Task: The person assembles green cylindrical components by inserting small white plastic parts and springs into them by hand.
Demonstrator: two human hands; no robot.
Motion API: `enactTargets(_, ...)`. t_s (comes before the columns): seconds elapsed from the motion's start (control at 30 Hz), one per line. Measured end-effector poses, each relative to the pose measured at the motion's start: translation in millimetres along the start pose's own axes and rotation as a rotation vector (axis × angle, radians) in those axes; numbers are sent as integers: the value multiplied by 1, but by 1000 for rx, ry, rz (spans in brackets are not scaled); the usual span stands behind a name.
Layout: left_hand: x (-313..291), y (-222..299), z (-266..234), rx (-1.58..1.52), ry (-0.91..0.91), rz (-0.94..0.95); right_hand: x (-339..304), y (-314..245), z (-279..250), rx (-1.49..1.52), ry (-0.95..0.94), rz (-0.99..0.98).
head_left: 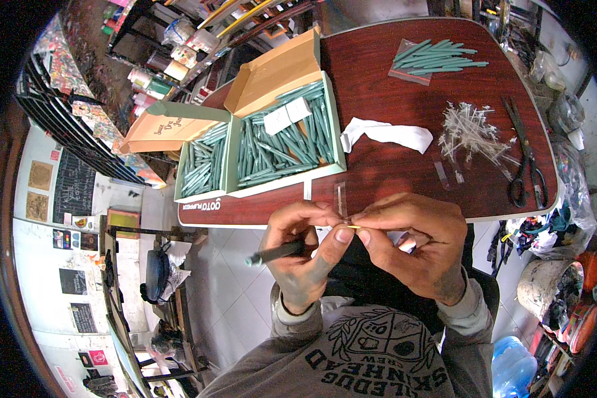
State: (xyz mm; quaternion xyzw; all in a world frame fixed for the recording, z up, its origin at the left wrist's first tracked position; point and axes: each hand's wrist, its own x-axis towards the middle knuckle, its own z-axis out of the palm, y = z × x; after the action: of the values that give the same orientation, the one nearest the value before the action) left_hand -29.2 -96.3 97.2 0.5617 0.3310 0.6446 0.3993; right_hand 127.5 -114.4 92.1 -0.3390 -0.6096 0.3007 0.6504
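Note:
My left hand (297,249) and my right hand (414,232) meet fingertip to fingertip at the table's front edge. Between the pinched thumbs and forefingers is a thin, small piece with a yellow end (353,227); most of it is covered by the fingers. A dark pen-like stick with a pale teal end (275,254) also lies in my left hand, across the curled fingers. Just beyond the fingertips shows a narrow clear plastic sleeve (340,198); I cannot tell whether it is held or lying on the table.
Two open cardboard boxes (343,156) full of teal pen-like sticks stand on the dark red table (391,93). Farther right are a bag of similar sticks (438,58), a crumpled white cloth (388,134), a heap of thin translucent pieces (471,132) and black scissors (527,162).

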Motion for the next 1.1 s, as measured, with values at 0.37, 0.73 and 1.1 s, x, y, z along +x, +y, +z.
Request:
enactTargets(0.37, 9, 7, -21, 438, -220, 189, 6, 2, -12, -3, -100, -31)
enactTargets(0.73, 18, 11, -20, 562, -370, 320, 7, -6, -25, -59, -169, 37)
enactTargets(1.1, 24, 22, -17, 746, -412, 446, 10, -6, -33, -141, -203, -85)
